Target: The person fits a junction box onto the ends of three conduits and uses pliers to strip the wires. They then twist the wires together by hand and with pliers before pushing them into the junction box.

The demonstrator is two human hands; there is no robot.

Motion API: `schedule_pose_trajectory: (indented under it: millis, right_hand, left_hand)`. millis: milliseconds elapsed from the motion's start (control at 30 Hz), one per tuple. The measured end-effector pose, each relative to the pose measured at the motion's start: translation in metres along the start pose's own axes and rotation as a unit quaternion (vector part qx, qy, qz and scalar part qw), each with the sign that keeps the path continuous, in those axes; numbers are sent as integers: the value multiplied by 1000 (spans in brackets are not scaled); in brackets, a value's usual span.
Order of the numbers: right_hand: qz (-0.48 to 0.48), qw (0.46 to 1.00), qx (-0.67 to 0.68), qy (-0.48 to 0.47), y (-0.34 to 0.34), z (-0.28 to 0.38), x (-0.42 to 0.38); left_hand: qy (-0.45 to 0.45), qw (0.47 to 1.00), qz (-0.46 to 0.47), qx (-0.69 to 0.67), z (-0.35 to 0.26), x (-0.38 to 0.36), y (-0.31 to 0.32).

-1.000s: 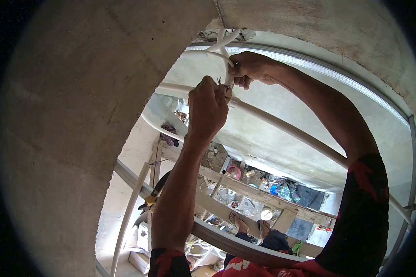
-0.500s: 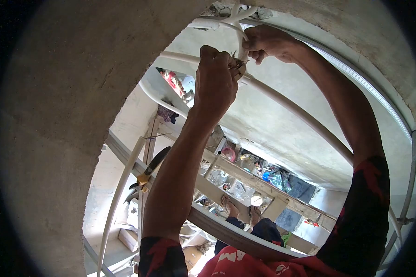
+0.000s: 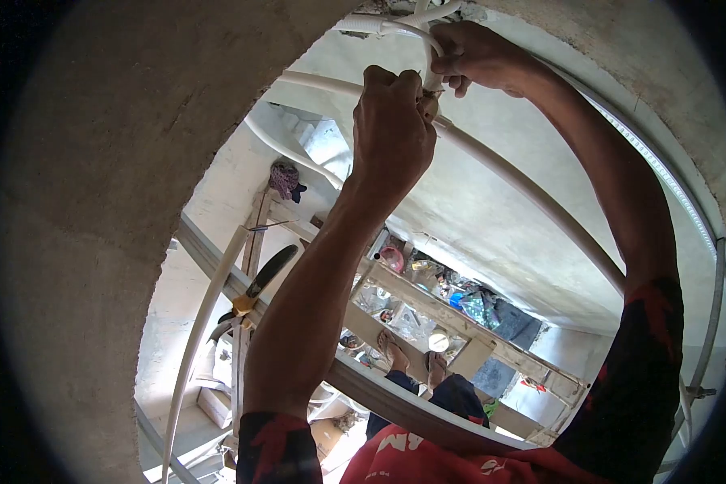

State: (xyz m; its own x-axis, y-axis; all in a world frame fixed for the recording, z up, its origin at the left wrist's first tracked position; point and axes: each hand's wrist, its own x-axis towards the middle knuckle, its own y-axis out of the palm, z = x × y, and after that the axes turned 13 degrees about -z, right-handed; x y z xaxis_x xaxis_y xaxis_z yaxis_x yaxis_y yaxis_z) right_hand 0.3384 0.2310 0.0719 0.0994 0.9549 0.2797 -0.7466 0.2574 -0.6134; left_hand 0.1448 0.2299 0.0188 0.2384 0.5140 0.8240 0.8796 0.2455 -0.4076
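Basically, left hand (image 3: pixel 394 117) closed, contents hidden, just left of round beige junction box (image 3: pixel 431 106); right hand (image 3: pixel 477 61), farther from it, pinches thin white plastic tube (image 3: pixel 415 31) curving off leftward.

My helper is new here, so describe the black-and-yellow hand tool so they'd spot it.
Start at the person's left forearm. On its picture-left side, by the grey metal rail, is the hand tool; its black handle and yellow middle set it apart from the plain white pipe nearby.
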Motion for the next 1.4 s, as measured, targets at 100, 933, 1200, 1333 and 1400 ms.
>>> schedule_pose_trajectory:
  millis: [100,933,1200,1333,1400]
  right_hand:
    - [-5,1000,11,-2,2,-8,2]
    - [-15,994,75,78,3,-2,-1]
    - [-13,996,50,77,2,4,-6]
    - [10,997,72,38,3,-4,-10]
    - [13,998,67,6,0,-2,-11]
  left_hand:
    - [7,1000,-15,-11,1,-2,0]
    - [-5,999,-27,-25,-15,1,2]
    - [-4,1000,-21,-10,-2,4,0]
    - [13,998,-59,20,0,7,1]
    - [-4,998,-62,23,3,11,4]
